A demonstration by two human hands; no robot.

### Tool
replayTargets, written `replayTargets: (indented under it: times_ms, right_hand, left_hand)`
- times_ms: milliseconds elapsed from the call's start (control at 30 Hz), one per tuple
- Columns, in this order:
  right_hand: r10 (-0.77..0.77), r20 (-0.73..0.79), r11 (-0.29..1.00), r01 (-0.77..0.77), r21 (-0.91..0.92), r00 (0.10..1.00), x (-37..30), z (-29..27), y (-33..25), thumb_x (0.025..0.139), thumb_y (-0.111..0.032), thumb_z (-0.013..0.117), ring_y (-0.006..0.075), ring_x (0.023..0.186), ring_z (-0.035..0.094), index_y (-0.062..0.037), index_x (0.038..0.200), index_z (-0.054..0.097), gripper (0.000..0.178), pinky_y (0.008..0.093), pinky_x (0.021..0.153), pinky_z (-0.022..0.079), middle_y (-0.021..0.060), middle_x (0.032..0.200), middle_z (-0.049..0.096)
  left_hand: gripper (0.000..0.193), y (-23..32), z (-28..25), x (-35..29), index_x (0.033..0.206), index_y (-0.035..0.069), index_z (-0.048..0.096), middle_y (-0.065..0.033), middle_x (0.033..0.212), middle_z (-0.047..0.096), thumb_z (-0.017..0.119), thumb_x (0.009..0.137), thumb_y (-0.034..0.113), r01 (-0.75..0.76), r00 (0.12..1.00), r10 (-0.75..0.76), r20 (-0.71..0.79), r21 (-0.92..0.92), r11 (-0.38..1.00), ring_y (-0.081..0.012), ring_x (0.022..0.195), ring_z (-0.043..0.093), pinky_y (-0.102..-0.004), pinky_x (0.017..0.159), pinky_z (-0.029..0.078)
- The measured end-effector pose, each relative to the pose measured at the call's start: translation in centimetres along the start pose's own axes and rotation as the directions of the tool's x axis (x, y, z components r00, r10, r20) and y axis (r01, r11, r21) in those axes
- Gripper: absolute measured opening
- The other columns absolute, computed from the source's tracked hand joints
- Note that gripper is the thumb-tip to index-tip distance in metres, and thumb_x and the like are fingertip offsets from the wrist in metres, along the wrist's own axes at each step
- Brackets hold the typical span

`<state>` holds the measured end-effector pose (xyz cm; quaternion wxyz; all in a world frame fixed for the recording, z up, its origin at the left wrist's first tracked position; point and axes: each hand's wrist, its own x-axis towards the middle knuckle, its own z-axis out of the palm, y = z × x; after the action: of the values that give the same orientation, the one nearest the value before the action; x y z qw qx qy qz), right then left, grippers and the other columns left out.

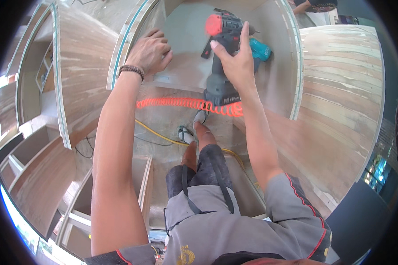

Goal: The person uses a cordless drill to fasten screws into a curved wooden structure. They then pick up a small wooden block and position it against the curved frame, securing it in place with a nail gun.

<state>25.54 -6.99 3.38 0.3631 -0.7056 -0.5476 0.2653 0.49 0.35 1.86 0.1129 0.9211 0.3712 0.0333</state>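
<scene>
My right hand [239, 66] holds a red-and-black cordless drill [225, 31], its thumb and index finger spread along the tool's body. The drill's dark battery base [221, 88] points toward me, above an orange coiled hose. Just right of the drill lies a teal-and-dark object [259, 50], partly hidden by my right hand. My left hand [149, 52] is at the left edge of an open wooden cabinet box [185, 66], fingers curled inward. Whatever those fingers may hold is hidden.
An orange coiled air hose [181, 103] stretches across the cabinet's near edge. A yellow cable [159, 134] runs over the floor by my feet. Curved wooden cabinet panels stand at left [82, 66] and right [345, 84]. Another person's arm [303, 6] shows at the top right.
</scene>
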Motion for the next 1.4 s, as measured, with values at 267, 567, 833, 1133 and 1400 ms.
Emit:
replayTargets:
  times_ms: [267,567,833,1133,1400]
  right_hand:
    - [0.253,-0.109,0.889,-0.275,-0.367,0.961,1.2,-3.6,7.2,0.082,-0.037,0.078,0.0462,0.112,0.062,-0.0184,0.164,0.018,0.104,0.0476,0.104,0.048,0.0342,0.126,0.056]
    - [0.306,-0.022,0.798,-0.269,-0.539,0.952,2.8,-4.4,7.2,0.084,-0.038,0.077,0.0439,0.112,0.066,-0.0246,0.161,0.028,0.093,0.0526,0.096,0.054,0.0244,0.126,0.061]
    - [0.328,-0.038,0.671,-0.261,-0.694,0.944,1.3,-4.8,5.8,0.080,-0.042,0.082,0.0383,0.125,0.058,-0.0250,0.161,0.026,0.100,0.0519,0.098,0.052,0.0196,0.138,0.053]
    - [-0.106,0.089,0.985,0.117,-0.126,0.990,-0.1,3.1,4.1,0.087,-0.021,0.071,0.0484,0.101,0.064,-0.0092,0.136,0.053,0.053,0.0514,0.089,0.055,0.0266,0.114,0.061]
    - [0.046,-0.158,0.777,-0.135,-0.615,0.986,6.3,13.1,7.6,0.093,-0.007,0.053,0.0415,0.123,0.046,-0.0136,0.154,0.021,0.069,0.0502,0.103,0.036,0.0295,0.134,0.045]
  left_hand:
    - [0.033,0.2,-0.3,0.6,0.072,0.003,0.072,-0.0127,0.081,0.069,0.057,0.095,0.022,0.003,0.999,-0.001,0.043,-0.040,0.999,-0.0268,0.095,0.064,-0.0424,0.115,0.039]
    - [0.030,0.5,-0.8,0.5,0.070,0.005,0.073,-0.0111,0.074,0.067,0.062,0.092,0.021,0.034,0.999,-0.034,0.000,-0.075,0.997,-0.0253,0.090,0.064,-0.0418,0.113,0.040]
    - [0.031,0.8,-0.9,0.8,0.068,0.005,0.073,-0.0106,0.072,0.068,0.062,0.092,0.021,0.025,0.999,-0.024,0.027,-0.057,0.998,-0.0248,0.089,0.064,-0.0407,0.114,0.041]
    - [0.035,0.7,-0.9,0.0,0.066,0.003,0.071,-0.0103,0.073,0.068,0.061,0.093,0.023,0.048,0.999,-0.048,0.012,-0.017,0.999,-0.0254,0.090,0.064,-0.0404,0.107,0.044]
    - [0.039,-0.8,0.8,-0.1,0.068,0.002,0.068,-0.0120,0.072,0.065,0.057,0.098,0.025,-0.031,0.999,0.032,-0.032,0.024,0.999,-0.0291,0.084,0.064,-0.0433,0.111,0.043]
